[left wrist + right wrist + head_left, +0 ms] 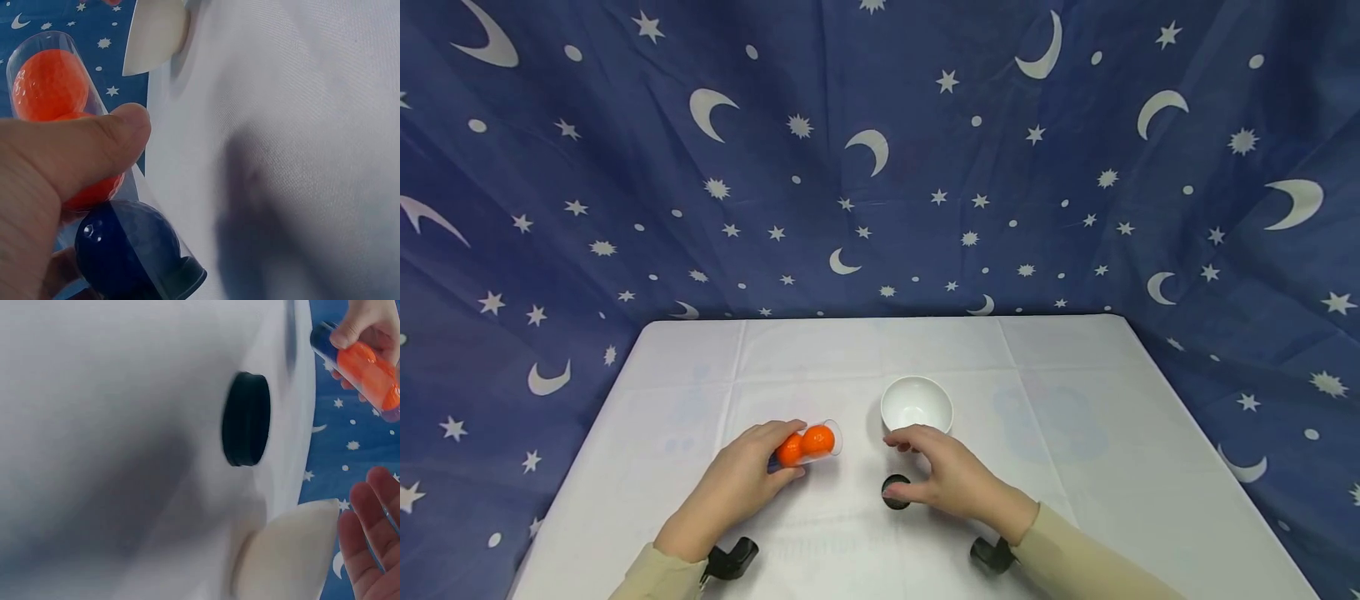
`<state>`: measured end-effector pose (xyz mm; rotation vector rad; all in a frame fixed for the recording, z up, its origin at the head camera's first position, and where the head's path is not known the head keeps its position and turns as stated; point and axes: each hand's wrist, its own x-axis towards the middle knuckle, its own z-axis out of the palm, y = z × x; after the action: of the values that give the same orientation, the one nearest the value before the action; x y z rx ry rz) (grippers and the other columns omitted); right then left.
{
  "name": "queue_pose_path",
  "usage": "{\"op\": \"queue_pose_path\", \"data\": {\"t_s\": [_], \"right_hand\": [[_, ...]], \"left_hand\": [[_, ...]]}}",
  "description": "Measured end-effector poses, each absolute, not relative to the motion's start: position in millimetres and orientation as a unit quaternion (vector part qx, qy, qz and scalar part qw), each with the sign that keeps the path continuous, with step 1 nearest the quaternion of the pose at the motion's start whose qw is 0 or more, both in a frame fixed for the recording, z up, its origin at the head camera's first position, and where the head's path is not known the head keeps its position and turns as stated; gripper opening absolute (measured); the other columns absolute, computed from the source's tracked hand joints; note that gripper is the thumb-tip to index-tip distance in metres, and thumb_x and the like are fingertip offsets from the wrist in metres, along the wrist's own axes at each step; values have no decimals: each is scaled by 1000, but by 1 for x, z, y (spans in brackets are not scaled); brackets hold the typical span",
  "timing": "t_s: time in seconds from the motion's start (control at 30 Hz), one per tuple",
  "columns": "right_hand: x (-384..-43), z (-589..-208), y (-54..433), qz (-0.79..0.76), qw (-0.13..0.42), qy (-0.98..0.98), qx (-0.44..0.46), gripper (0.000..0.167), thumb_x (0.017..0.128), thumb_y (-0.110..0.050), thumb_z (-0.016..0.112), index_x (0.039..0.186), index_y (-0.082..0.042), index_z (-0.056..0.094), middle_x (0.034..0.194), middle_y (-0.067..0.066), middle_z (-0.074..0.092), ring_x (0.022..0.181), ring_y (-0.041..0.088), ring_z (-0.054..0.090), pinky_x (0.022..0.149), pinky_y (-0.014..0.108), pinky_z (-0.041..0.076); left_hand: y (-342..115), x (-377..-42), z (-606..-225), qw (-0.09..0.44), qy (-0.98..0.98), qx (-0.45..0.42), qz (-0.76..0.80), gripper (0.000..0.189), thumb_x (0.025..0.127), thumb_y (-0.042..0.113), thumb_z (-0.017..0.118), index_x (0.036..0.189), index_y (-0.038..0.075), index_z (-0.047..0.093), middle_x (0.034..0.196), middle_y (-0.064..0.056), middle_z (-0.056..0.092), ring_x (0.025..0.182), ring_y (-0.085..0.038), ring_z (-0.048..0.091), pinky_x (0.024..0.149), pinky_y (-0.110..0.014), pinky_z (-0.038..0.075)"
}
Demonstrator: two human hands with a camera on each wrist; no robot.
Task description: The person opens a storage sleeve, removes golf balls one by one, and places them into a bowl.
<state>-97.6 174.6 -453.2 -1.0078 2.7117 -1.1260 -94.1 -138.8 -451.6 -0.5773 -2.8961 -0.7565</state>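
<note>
My left hand (pixel 744 472) grips a clear plastic tube (pixel 81 69) above the table, thumb laid across it. Inside are two orange balls (pixel 818 440) with dimpled surfaces and a dark blue ball (pixel 128 244) at the dark-capped end. The tube tilts, its clear end pointing right in the head view. My right hand (pixel 951 475) holds nothing, fingers spread loosely at the near side of a white bowl (pixel 917 403). A round black lid (pixel 246 419) stands out above the cloth in the right wrist view; in the head view the right thumb overlaps it.
A white cloth covers the table (pixel 865 550), whose far edge meets a dark blue curtain (pixel 910 167) with moons and stars. Black wrist-camera mounts (pixel 731 559) show beneath both forearms.
</note>
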Motion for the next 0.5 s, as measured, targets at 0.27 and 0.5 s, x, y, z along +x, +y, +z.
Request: {"op": "queue_pose_path", "data": {"t_s": [0.27, 0.5], "right_hand": [[-110, -450, 169, -382, -45, 858, -339, 57, 78, -46, 78, 125, -23, 57, 116, -11, 60, 102, 11, 57, 87, 31, 50], [-117, -447, 159, -402, -70, 843, -350, 56, 77, -39, 81, 125, -22, 57, 113, -14, 59, 100, 11, 59, 88, 29, 51]], "left_hand": [[-136, -92, -448, 43, -948, -194, -247, 58, 74, 29, 85, 126, 17, 63, 117, 4, 64, 107, -17, 59, 95, -41, 48], [-132, -92, -443, 43, -946, -204, -250, 58, 74, 30, 85, 126, 18, 63, 117, 4, 64, 106, -16, 59, 95, -40, 48]]}}
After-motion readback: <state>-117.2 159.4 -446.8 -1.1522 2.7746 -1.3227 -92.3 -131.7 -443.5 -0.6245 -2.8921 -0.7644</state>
